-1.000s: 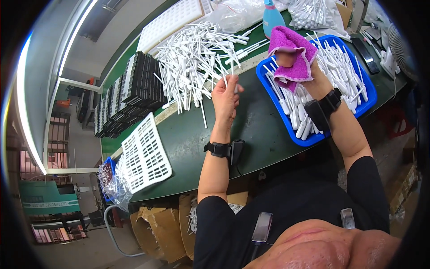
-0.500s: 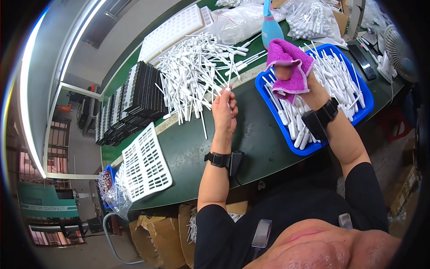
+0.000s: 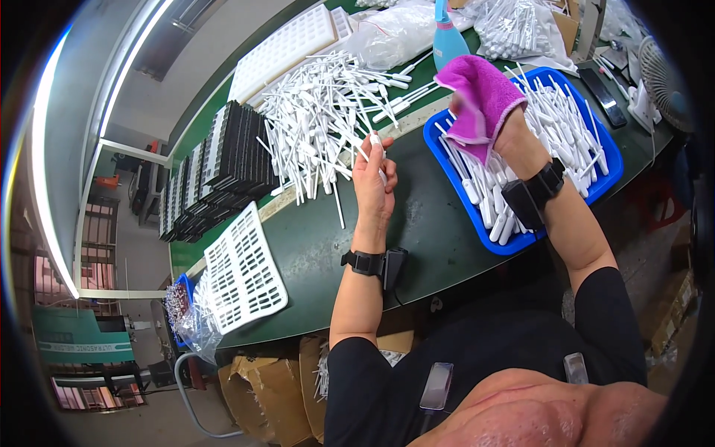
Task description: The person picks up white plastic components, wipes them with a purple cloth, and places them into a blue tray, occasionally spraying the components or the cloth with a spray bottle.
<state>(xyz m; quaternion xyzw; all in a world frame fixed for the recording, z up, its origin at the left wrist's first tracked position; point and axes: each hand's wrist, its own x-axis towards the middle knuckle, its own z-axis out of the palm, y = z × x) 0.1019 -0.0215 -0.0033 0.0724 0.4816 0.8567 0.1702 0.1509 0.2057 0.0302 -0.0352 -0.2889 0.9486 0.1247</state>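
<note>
My left hand [image 3: 374,185] is closed round a slim white plastic stick [image 3: 375,140] with a thicker handle, its thin end pointing away from me. Just beyond it, a loose pile of similar white sticks [image 3: 309,123] covers the table. My right hand [image 3: 512,134] grips a purple cloth [image 3: 488,93], which drapes over its fingers and hides most of them. Below that hand and cloth is a blue plastic tray [image 3: 491,244] filled with more white sticks.
Black slotted trays [image 3: 231,156] are stacked left of the pile, near a white perforated plastic sheet [image 3: 246,272]. At the back are white hole-patterned blocks [image 3: 287,45], a light-blue spray bottle [image 3: 449,45] and plastic bags [image 3: 514,30]. A phone [image 3: 603,97] and fan [image 3: 663,86] are at right.
The purple cloth has shifted slightly and now spreads over my right fingers, away from the stick. My left hand has turned a little, with fingers looser round the stick.
</note>
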